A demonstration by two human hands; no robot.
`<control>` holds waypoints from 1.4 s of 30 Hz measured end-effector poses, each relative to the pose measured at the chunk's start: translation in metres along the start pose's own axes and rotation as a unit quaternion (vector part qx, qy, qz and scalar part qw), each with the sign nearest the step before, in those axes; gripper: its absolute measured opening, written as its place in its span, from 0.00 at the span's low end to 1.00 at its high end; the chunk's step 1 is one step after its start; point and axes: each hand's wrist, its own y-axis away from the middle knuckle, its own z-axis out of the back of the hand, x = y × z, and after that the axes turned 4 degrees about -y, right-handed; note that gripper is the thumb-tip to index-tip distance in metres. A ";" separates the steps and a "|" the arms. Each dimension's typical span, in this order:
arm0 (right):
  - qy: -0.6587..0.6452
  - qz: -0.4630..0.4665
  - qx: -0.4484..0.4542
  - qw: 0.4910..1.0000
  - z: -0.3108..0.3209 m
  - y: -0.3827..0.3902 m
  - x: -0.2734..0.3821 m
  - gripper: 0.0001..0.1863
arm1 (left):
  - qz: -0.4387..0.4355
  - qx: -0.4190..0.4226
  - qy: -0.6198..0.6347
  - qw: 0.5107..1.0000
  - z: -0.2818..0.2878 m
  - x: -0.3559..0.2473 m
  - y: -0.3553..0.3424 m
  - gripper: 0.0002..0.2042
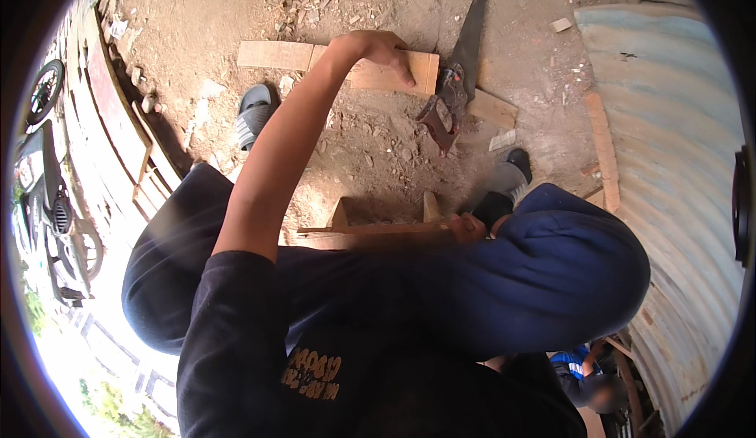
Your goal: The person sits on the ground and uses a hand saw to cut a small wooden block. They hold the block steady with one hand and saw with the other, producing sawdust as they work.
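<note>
My left hand is closed over a light wooden plank, with the thumb on its upper face and the fingers curling over its far edge. A thin line crosses the plank near its right end. Just beyond that end is a handsaw, its dark blade pointing away from me and its worn reddish handle toward me. No hand is on the saw. Beside the right end of a low wooden bench a patch of skin shows, perhaps my right hand; its fingers are mostly hidden by my leg and cannot be made out.
Bare dirt with wood scraps surrounds me. A short board lies right of the saw. A loose grey slipper is at left. Corrugated metal sheeting borders the right; boards and motorbikes stand left. Another person is at lower right.
</note>
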 end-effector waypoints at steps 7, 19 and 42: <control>-0.028 0.075 -0.028 0.996 -0.008 0.007 -0.006 0.17 | 0.033 0.021 -0.029 0.999 0.002 0.004 0.000 0.39; 0.005 -0.003 -0.007 1.000 0.005 0.014 -0.009 0.17 | 0.068 0.066 -0.002 0.996 0.009 0.008 -0.001 0.44; 0.088 0.117 -0.380 0.913 0.163 0.218 0.041 0.17 | -0.023 -0.198 -0.352 0.915 -0.055 -0.014 0.036 0.53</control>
